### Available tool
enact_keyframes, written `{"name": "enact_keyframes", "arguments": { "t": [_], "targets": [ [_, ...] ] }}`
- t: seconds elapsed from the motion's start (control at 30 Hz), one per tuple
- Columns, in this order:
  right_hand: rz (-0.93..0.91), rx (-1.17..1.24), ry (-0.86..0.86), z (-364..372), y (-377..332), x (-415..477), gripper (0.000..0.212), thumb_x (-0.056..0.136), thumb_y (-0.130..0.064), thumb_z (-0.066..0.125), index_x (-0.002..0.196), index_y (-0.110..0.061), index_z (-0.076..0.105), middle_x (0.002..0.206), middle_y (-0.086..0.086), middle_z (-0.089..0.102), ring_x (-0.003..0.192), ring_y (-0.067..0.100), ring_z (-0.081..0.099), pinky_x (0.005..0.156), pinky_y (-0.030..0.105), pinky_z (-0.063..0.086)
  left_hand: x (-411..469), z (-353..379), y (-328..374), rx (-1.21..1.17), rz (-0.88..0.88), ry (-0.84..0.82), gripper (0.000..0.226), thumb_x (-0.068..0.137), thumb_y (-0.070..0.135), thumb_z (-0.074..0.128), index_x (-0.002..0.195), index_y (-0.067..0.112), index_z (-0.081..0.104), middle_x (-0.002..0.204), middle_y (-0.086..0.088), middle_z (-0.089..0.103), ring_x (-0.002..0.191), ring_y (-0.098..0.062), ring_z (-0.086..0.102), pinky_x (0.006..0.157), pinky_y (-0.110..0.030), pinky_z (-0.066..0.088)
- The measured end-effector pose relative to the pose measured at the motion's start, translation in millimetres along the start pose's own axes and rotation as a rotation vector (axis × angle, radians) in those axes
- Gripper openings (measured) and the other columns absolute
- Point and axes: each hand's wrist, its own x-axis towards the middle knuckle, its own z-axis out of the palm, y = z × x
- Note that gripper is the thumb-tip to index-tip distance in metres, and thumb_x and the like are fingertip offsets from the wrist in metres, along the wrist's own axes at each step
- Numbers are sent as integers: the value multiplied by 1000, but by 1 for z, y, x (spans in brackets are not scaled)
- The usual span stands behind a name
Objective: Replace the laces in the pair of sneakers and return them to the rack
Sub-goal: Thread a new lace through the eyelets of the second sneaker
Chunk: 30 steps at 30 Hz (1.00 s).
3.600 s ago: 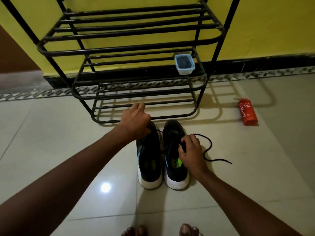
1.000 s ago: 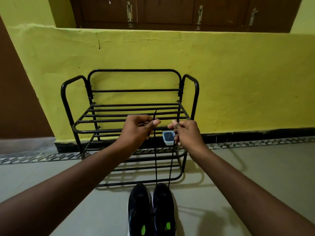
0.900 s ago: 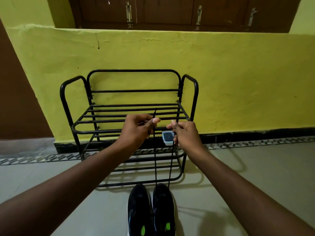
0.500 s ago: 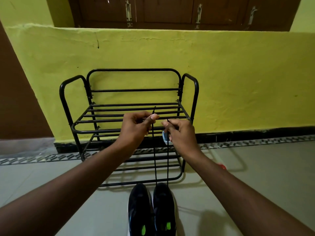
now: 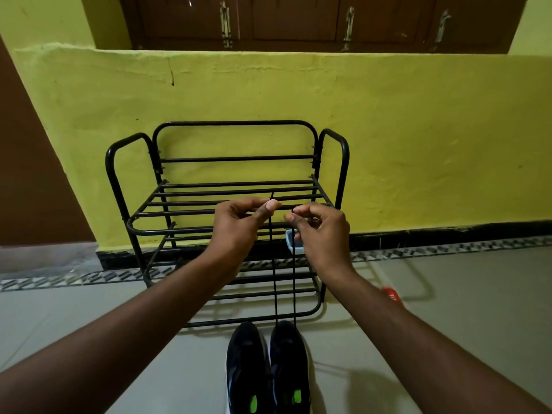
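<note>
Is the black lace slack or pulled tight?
Tight: the lace runs in two straight strands from one sneaker to the left hand and right hand.

— What is the rack (image 5: 239, 158) made of?
— Metal tube, painted black, with a slight sheen along the bends.
— And the wall (image 5: 418, 130) behind it?
— Rough plaster under matt yellow paint, lumpy, with one dark crack near the top.
— The floor (image 5: 478, 309)?
— Smooth pale tile, glossy enough to carry soft reflections.
— The sneakers (image 5: 245, 357)?
— Black uppers that look like matt cloth. The lace (image 5: 274, 282) is thin black cord, also matt.
— Up above?
— Cupboard doors (image 5: 298, 16) of dark brown wood with a dull finish, and metal latches (image 5: 226, 23) that look worn.
— That small tub (image 5: 291, 243)?
— Pale plastic, smooth.
</note>
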Motion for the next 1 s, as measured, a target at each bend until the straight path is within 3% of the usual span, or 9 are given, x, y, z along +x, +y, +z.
{"name": "enact_keyframes", "arguments": {
  "t": [0.13,0.27,0.33,0.47,0.53,0.63,0.77,0.87,1.0],
  "targets": [
    [-57,-60,24,1,4,3,9,86,-21,79,91,-15,75,91,-3,69,82,5,66,69,18,54,3,0,-6,31,29,-25,16,93,26,68,101,18,79,93,11,76,80,10,64,68,-18,47],
    [-57,-102,22,0,15,3,7,89,-20,76,88,-15,72,88,-5,67,78,-5,62,65,7,46,4,-3,-15,59,57,-103,28,104,24,52,95,6,72,94,-2,74,94,-12,70,76,-27,55],
    [-21,-77,13,-2,23,1,8,93,-19,71,87,-12,69,80,-6,68,68,0,66,61,11,50,5,-4,-22,19,49,-148,29,107,22,46,96,3,65,86,-5,70,87,-21,71,77,-32,60],
    [78,-26,-72,-5,53,-7,6,96,-13,67,91,-11,65,71,2,69,51,12,66,51,27,55,6,2,-53,101,23,-171,17,105,21,52,102,12,66,72,-1,65,59,-11,59,52,-24,47],
    [129,-27,-114,-4,73,-14,6,96,-11,66,98,-13,61,71,3,69,51,11,64,49,24,52,3,5,-80,171,21,-172,6,102,19,58,108,19,59,74,-3,69,63,-12,63,54,-24,47],
    [176,-45,-156,-2,110,-28,15,97,-7,62,99,-15,50,74,4,68,52,5,60,44,20,47,-6,5,-129,326,43,-239,17,101,11,56,101,27,50,79,-1,70,72,-13,69,58,-23,52],
    [235,-196,-261,6,166,-51,16,96,-7,63,84,-14,57,71,0,67,53,6,61,47,24,50,-20,7,-197,540,17,-446,33,89,-10,55,90,20,69,77,5,73,68,-10,71,59,-30,56],
    [338,-335,-338,14,203,-70,21,92,-7,63,76,-19,64,72,-2,68,68,13,66,64,34,58,-30,9,-237,758,-22,-583,26,86,0,65,97,19,78,89,5,77,78,-4,70,74,-31,60],
    [430,-502,-509,26,239,-98,12,83,-11,74,81,-23,71,80,0,72,78,13,69,73,29,57,-41,13,-269,1034,-121,-785,36,82,24,79,118,24,72,111,-1,73,100,-20,69,84,-40,59]
  ]
}}
